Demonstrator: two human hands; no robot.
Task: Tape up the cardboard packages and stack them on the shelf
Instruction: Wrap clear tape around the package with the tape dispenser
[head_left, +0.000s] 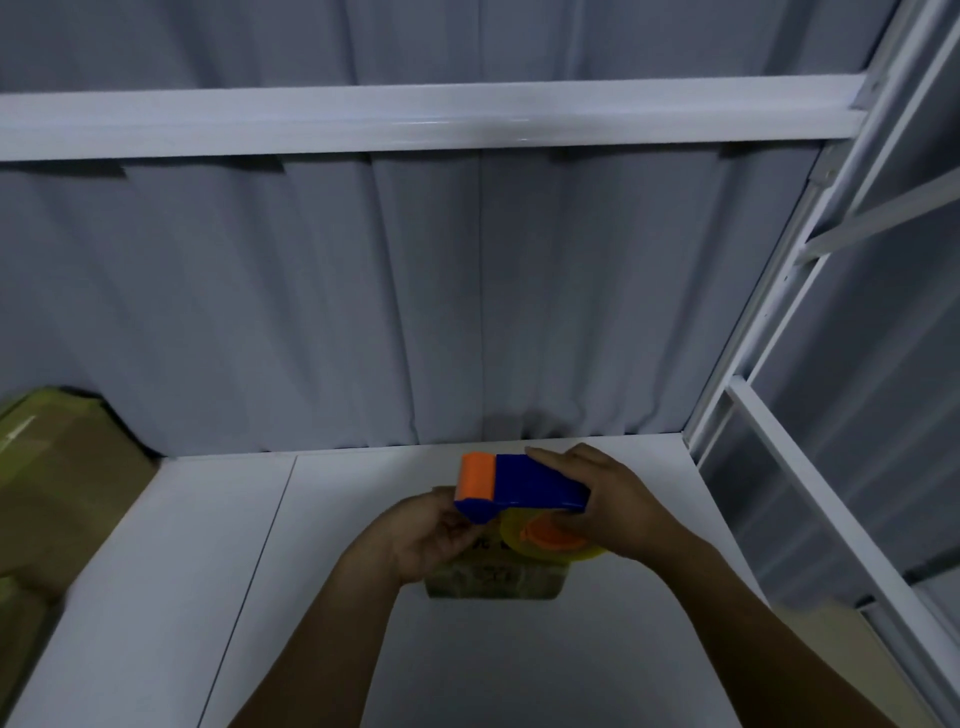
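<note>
A blue tape dispenser (535, 486) with an orange roller end and a yellowish tape roll on an orange hub (545, 540) is held just above a small cardboard package (493, 579) on the white shelf board (208, 545). My right hand (608, 499) grips the dispenser's blue body from the right. My left hand (431, 535) is at the dispenser's front end, fingers curled at the blue tip and over the package. Most of the package is hidden under my hands and the dispenser.
Larger cardboard boxes (57, 483) stand at the left end of the shelf. A white shelf beam (415, 119) crosses overhead. White metal uprights and rails (779, 332) run down the right side. A grey curtain (363, 312) hangs behind.
</note>
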